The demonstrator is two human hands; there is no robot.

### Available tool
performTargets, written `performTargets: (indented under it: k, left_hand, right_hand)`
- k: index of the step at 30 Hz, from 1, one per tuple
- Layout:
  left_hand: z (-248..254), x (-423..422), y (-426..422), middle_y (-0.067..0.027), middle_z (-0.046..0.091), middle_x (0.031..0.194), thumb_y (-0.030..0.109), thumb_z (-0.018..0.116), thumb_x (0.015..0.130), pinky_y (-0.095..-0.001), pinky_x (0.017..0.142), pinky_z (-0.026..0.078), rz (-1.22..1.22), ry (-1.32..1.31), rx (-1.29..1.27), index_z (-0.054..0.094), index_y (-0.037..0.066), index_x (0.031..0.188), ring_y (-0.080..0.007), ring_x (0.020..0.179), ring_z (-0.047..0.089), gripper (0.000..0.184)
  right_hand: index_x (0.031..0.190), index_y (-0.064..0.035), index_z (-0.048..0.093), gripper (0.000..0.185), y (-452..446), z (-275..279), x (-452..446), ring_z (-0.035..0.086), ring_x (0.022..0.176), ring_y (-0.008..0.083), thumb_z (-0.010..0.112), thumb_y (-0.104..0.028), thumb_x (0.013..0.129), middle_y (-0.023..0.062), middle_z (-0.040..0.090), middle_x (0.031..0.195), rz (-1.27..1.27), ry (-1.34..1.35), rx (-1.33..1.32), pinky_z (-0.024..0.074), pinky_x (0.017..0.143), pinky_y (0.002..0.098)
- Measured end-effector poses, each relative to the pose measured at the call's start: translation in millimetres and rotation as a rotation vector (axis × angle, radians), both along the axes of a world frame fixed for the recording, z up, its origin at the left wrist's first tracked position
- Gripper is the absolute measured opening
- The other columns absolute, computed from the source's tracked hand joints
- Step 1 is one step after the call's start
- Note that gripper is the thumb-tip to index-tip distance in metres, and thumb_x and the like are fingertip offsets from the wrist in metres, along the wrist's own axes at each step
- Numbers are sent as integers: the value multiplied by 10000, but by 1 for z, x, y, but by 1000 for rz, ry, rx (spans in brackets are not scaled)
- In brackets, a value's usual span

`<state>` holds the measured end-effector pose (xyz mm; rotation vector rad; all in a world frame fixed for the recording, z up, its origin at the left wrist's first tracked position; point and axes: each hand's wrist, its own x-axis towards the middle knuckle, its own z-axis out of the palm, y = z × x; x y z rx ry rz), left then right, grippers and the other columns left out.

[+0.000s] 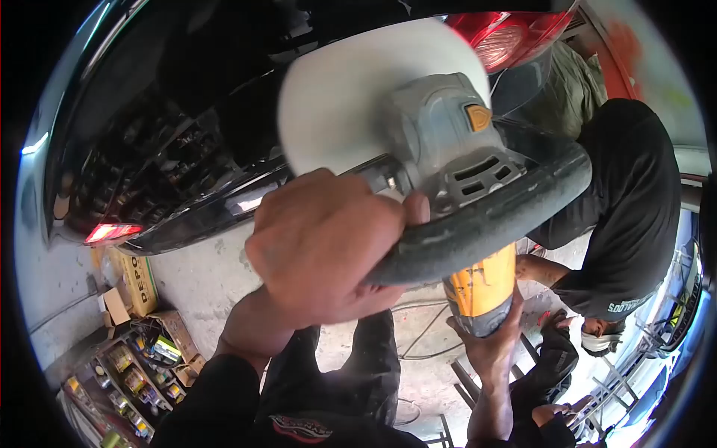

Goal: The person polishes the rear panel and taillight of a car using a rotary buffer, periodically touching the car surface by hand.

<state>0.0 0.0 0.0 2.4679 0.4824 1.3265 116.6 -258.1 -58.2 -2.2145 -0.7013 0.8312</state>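
Note:
My left hand (321, 246) is wrapped round the black loop handle (485, 216) of a polisher. The polisher's grey head (441, 134) has an orange button, and its large white pad (336, 97) lies against or very close to the black car's glossy body (209, 67), below the red tail light (504, 41). Lower down, my right hand (489, 336) grips the orange and black rear body (484, 287) of the same tool. The pad's edge looks blurred.
Two other people, one in a black shirt (635, 201) and one lower right (556, 358), are close on the right. A shelf of cans (123, 373) and cardboard boxes (116, 306) stand lower left. A cable (422, 340) lies on the floor.

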Motion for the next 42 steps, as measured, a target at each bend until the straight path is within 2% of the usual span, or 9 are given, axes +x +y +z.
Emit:
performTargets:
  k: [2, 3, 10, 15, 21, 22, 28, 40, 42]
  left_hand:
    - [1, -6, 0, -46, 466, 566, 86, 795, 748, -315, 402, 342, -20, 22, 8, 575, 76, 683, -186, 416, 425, 229]
    - [18, -12, 4, -44, 460, 560, 74, 795, 744, -315, 400, 338, -21, 128, 55, 575, 70, 681, -185, 413, 419, 229]
    - [2, -3, 3, -48, 437, 530, 22, 800, 717, -307, 390, 321, -40, -34, -40, 574, 52, 673, -184, 400, 418, 233]
    - [11, -8, -2, -103, 658, 729, 70, 839, 592, -284, 580, 497, 5, 34, -148, 649, 7, 820, -214, 584, 644, 303]
    - [-16, 10, 5, -80, 641, 709, 75, 821, 580, -265, 539, 444, -29, -177, -311, 629, 7, 803, -193, 569, 631, 301]
    - [-20, 12, 8, -62, 620, 680, 68, 814, 589, -252, 515, 411, -26, -237, -302, 607, 22, 777, -159, 539, 602, 283]
    - [-30, 16, 4, -36, 598, 636, 56, 805, 595, -230, 503, 383, -48, -353, -397, 571, 54, 740, -102, 508, 563, 275]
    - [-37, 14, -1, -42, 584, 637, 17, 783, 590, -226, 490, 379, -15, -390, -326, 586, 40, 745, -114, 497, 556, 252]
    - [-36, 14, -6, -47, 582, 630, 26, 785, 587, -232, 488, 381, -5, -364, -337, 590, 38, 744, -124, 494, 557, 250]
  right_hand:
    - [1444, -43, 296, 1051, 7, -6, -7, 607, 1161, 300, 920, -56, 597, 188, 622, 1237, -71, 39, -13, 479, 981, 404]
    - [1442, -43, 298, 1052, 15, -12, -23, 610, 1155, 300, 922, -59, 595, 190, 624, 1231, -67, 128, 29, 482, 974, 406]
    - [1446, -47, 298, 1059, 2, 2, -2, 606, 1161, 297, 922, -58, 589, 206, 618, 1240, -58, -41, -41, 477, 982, 409]
    - [1463, -41, 325, 1065, -1, 54, 18, 640, 1116, 313, 890, 15, 562, 225, 659, 1189, -53, -225, -74, 475, 986, 418]
    - [1476, -32, 308, 1049, 0, 91, 27, 635, 1129, 413, 859, 6, 584, 261, 646, 1198, 25, -477, -171, 477, 983, 446]
    - [1480, -63, 341, 1012, 3, 92, 26, 604, 1178, 342, 827, 27, 596, 218, 628, 1262, -2, -499, -152, 434, 1037, 426]
    - [1477, -44, 340, 1013, 8, 114, 27, 557, 1238, 351, 832, 34, 594, 218, 577, 1333, 8, -506, -156, 408, 1063, 431]
    - [1478, -54, 333, 963, 4, 102, 33, 590, 1213, 375, 804, 32, 642, 233, 600, 1303, 120, -604, -131, 448, 1025, 445]
    - [1474, -48, 337, 1001, -5, 101, 40, 571, 1218, 355, 846, 14, 614, 224, 582, 1321, 84, -495, -146, 431, 1031, 439]
